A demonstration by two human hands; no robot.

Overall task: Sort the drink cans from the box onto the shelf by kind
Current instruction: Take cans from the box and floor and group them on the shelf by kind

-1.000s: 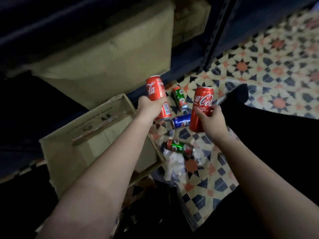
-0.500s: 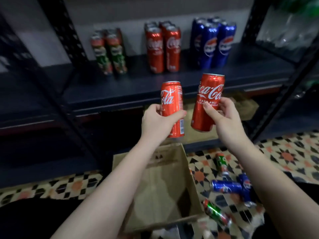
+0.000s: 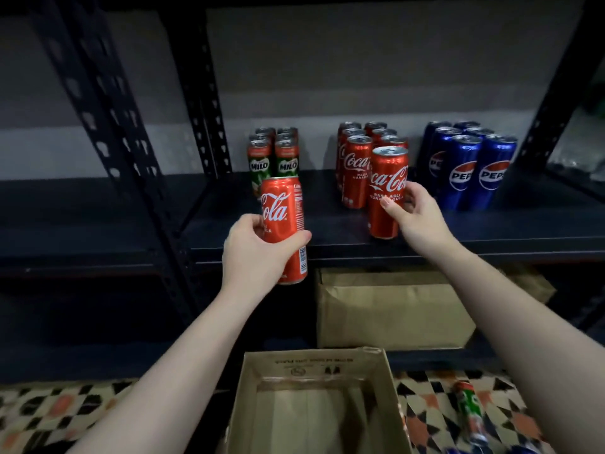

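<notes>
Green cans (image 3: 274, 158) read MILO — red cans (image 3: 357, 170) Coca-Cola — blue cans (image 3: 471, 172) Pepsi.

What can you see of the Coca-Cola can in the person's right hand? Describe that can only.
The Coca-Cola can is tall, slim, shiny red metal with white script and a silver top, tab unopened. It stands upright at the shelf's front edge, before the Coca-Cola group. The right hand grips its lower right side.
</notes>
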